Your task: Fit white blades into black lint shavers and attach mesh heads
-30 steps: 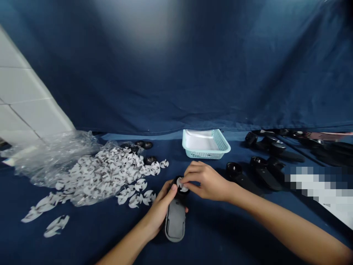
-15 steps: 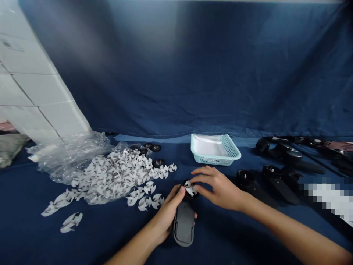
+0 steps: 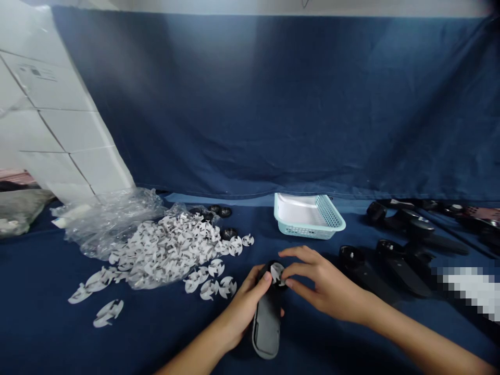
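Note:
My left hand (image 3: 250,299) is wrapped round a black handle-shaped part (image 3: 267,328), its thumb beside the round cup at the far end. Inside that cup lies a white disc piece (image 3: 277,273). The fingertips of my right hand (image 3: 312,278) touch the right edge of the disc, with the index finger raised and the fingers apart from one another. To the left of my hands spreads a large pile of white cut-out discs (image 3: 167,250), and several loose ones (image 3: 209,289) lie nearest my left hand.
A light-blue basket (image 3: 308,229) with a white lining stands beyond my hands. Several black handled parts (image 3: 402,268) lie at the right. Crumpled clear plastic (image 3: 113,224) and small black round parts (image 3: 228,233) are at the left. A blue curtain (image 3: 273,104) hangs behind.
The whole view has shifted slightly, so everything appears a little lower and farther right. Both hands remain at the black part, and the right fingertips still touch the white disc.

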`<state>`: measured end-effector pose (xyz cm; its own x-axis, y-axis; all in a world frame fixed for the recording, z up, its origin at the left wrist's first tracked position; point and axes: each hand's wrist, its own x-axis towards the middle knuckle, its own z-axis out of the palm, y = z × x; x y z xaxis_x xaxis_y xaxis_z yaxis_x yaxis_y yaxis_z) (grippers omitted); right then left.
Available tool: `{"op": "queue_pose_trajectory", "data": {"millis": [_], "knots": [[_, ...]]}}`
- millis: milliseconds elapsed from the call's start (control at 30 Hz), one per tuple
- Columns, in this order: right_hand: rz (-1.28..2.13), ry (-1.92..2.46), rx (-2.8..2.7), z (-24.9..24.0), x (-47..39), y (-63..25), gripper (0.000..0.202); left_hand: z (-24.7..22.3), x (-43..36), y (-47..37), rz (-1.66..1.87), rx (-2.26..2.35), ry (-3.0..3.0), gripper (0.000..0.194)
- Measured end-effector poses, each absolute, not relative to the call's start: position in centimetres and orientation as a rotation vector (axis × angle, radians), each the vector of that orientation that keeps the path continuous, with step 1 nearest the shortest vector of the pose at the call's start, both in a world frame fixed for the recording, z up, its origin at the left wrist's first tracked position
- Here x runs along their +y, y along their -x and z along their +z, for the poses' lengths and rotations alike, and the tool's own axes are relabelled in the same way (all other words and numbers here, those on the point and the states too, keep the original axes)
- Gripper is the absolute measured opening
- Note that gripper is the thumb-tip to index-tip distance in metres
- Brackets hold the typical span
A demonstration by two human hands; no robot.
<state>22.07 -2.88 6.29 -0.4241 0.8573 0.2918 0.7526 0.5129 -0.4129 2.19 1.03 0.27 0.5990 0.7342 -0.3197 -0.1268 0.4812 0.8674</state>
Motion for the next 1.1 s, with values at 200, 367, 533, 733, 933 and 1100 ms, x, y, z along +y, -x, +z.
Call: {"op": "queue_pose_trajectory", "data": {"millis": [200,367,533,733,933,1100], "knots": [[0.275,1.3,-2.378,6.7,-2.9,-21.7,0.032,0.3,0.9,-2.2,0.595,0.762,-0.951,0.053],[0.017,1.42,-2.371,5.8,-2.2,-22.1,0.047,0.0,0.9,-2.2,0.614,0.77,-0.974,0.054],[0.166,1.383,-2.383,6.0,-2.9,-22.5,0.044,-0.1,1.0,-2.1,0.596,0.78,-0.957,0.053],[0.122,1.372,-2.426,6.5,-3.1,-22.1,0.062,0.0,1.1,-2.1,0.594,0.788,-0.946,0.056],[0.022,1.414,-2.434,6.4,-2.9,-21.5,0.056,0.1,1.0,-2.1,0.61,0.795,-0.922,0.054],[0.042,1.45,-2.393,5.6,-2.2,-21.5,0.053,0.0,1.1,-2.1,0.621,0.782,-0.908,0.051]]}}
